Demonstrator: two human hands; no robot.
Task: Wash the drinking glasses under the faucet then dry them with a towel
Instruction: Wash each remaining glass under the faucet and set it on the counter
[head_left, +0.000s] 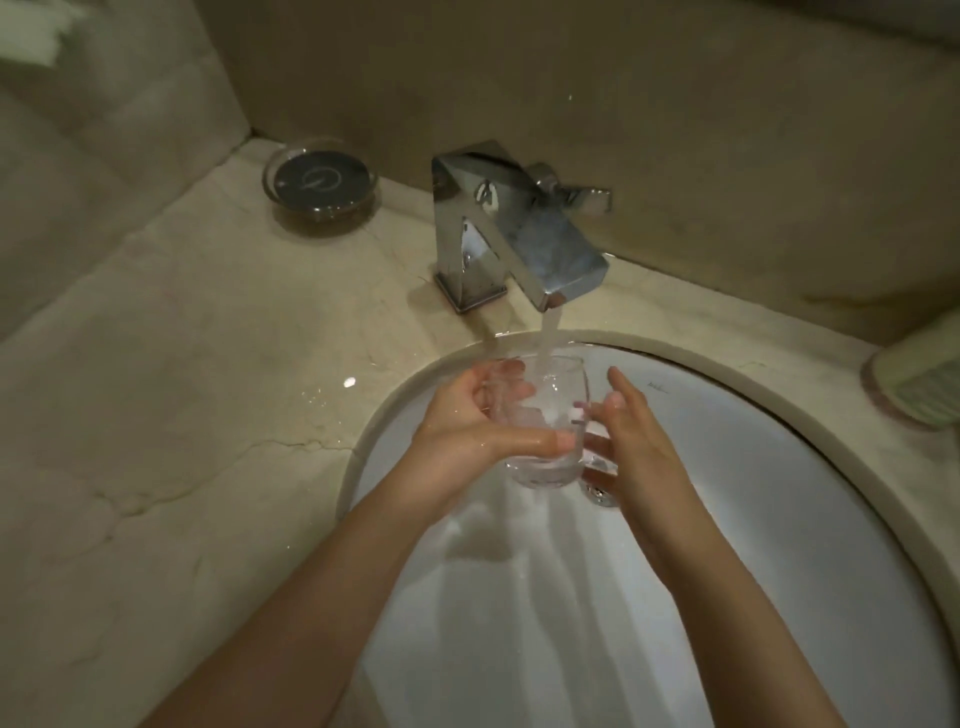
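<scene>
While water from the faucet (519, 228) runs into it, we hold the drinking glass (540, 421) upright between our hands, over the sink (779, 467). Our left hand (467, 415) wraps it, fingers behind and thumb across the lower front. Our right hand (628, 431) lies against its right side with fingers nearly straight, touching rather than gripping.

Wet, thin and rigid, the glass will likely be slippery and breakable against the basin, so we judge the thick lower body the safest place to hold.

Beyond our left hand a round dish (321, 179) carries a pale emblem we cannot read; a faint mark on the sink wall past our right hand is also illegible.
</scene>
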